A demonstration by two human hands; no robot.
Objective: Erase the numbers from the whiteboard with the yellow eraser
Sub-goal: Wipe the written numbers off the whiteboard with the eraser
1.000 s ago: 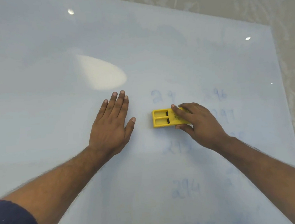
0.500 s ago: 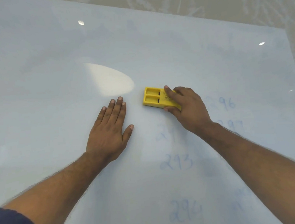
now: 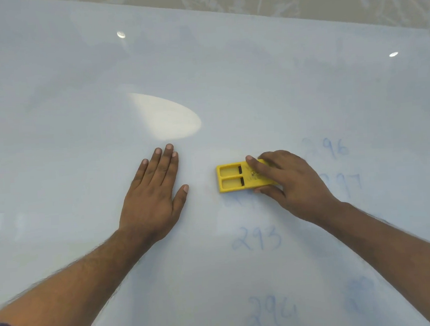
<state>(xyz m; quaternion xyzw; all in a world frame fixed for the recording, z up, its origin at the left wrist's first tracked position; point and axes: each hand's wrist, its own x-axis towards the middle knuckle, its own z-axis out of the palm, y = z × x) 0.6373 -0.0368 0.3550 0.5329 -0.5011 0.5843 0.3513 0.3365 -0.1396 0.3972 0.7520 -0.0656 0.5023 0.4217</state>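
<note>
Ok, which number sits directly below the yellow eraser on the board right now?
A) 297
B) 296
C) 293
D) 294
C: the faint blue 293 is the first readable number under the yellow eraser, which the right hand presses to the whiteboard; 294 lies lower still.

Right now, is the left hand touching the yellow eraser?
Apart. The head view shows bare whiteboard between the left hand, lying flat, and the yellow eraser, which the right hand grips.
</note>
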